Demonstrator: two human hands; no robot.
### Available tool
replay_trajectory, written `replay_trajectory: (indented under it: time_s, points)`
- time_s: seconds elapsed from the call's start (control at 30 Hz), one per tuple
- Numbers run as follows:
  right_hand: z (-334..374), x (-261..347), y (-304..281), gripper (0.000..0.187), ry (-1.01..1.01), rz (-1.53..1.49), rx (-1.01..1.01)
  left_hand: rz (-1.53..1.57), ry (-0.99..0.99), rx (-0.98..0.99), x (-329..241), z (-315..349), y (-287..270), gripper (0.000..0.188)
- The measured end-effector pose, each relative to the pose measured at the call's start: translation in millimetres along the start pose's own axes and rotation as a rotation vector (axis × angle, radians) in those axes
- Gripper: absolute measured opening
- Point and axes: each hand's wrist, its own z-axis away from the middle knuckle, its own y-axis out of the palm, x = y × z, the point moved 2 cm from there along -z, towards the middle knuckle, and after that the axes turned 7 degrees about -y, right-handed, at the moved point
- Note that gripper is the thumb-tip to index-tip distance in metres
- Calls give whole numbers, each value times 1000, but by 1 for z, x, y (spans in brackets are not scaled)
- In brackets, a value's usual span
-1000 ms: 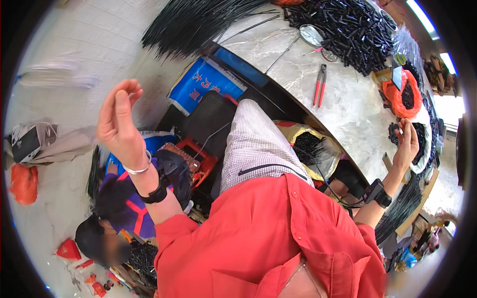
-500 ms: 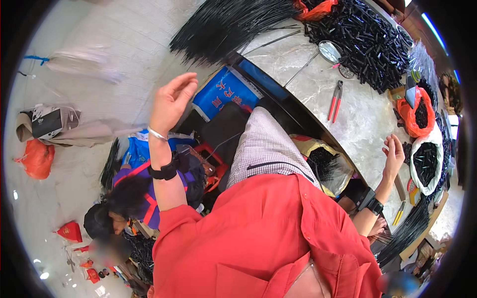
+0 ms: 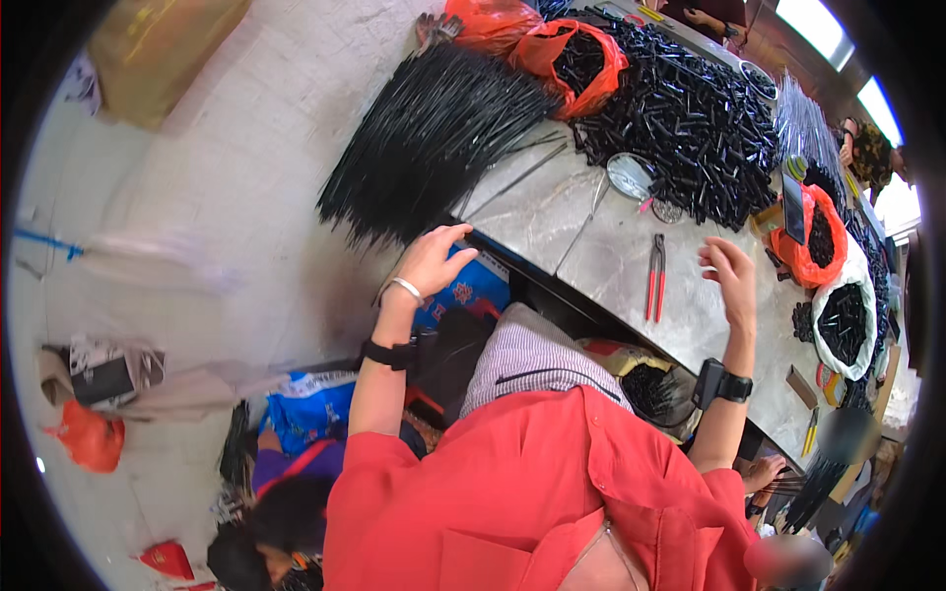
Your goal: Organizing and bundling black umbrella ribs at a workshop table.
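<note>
My left hand (image 3: 432, 262) hangs by the table's near left corner, thumb apart from the stretched fingers, with nothing seen in it. Just beyond it, a large bundle of thin black rods (image 3: 434, 138) juts over the table edge. My right hand (image 3: 731, 276) is raised over the grey table (image 3: 603, 286), its fingers loosely bent and apart, and no object shows in it. To its left lie red-handled pincers (image 3: 655, 278), not touched by either hand. A small round mirror (image 3: 628, 176) lies farther back, beside a heap of short black tubes (image 3: 680, 108).
Orange bags (image 3: 823, 236) and a white sack (image 3: 845, 325) of black pieces line the table's right side. Yellow-handled pliers (image 3: 810, 433) lie near the front right. A co-worker in purple (image 3: 296, 463) bends low at my left; another person's hand (image 3: 764, 473) holds thin rods at right.
The view has shifted, showing more of the table's far end. My left hand has come right toward the table corner. My right hand has swung inward, leftward, toward the pincers.
</note>
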Motion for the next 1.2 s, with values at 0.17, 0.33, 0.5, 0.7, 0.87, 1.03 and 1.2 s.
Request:
replay_trajectory:
  time_s: [0.17,0.33,0.5,0.7,0.87,1.03,1.2]
  points:
    - [-100,-5,111,25,58,-61,112,6,21,-376,68,-91,32,58]
    - [-226,-65,187,28,106,-5,189,-182,200,-343,67,-179,37,72]
    - [-314,-92,259,48,673,-273,-144,-147,480,-151,41,-285,46,64]
    - [-362,-142,267,60,666,-178,-301,-93,460,-252,28,-413,29,36]
    - [-381,-148,252,50,588,92,-210,-429,515,111,18,-445,66,72]
    - [-411,-134,244,46,-272,1277,-29,-668,529,90,16,-435,100,93]
    - [-429,-114,237,57,428,171,-292,-633,495,43,22,-440,97,79]
